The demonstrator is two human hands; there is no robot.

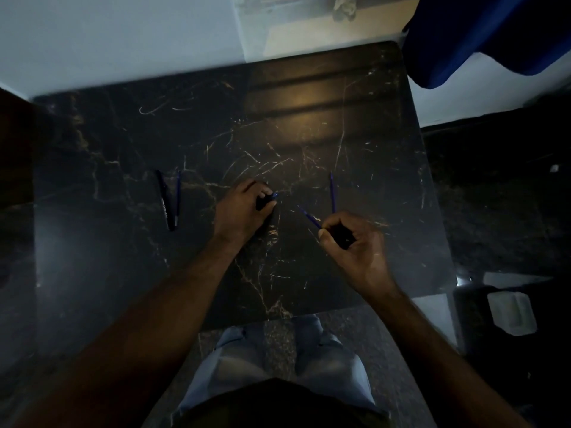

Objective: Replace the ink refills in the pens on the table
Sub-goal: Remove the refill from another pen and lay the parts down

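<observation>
Pens apart over a dark marbled table [123, 273], seen from the head camera in dim light. Left hand [244, 208] curled around a short dark pen piece [265, 201] near the table's middle, a blue tip just showing beyond the fingers. Right hand [355, 239] closed on another dark pen section [341, 237], with a thin blue refill [307, 216] jutting from it toward the left hand; whether seated in the barrel or merely pinched alongside, impossible to tell. Black pen [165, 200] lying toward the left edge, a second blue refill [178, 196] just beside it and parallel. Third blue refill [332, 193] toward the right edge, apart from both hands. Judged stage: mid-swap on one pen, the pen at the left not yet opened.

Likely trouble from here: old and new refills mixed up, all three looking alike in poor light. Thin refill bent or snapped if pushed in at an angle. Small loose parts, if any, easily lost against the dark veined surface or rolled off the near edge.
</observation>
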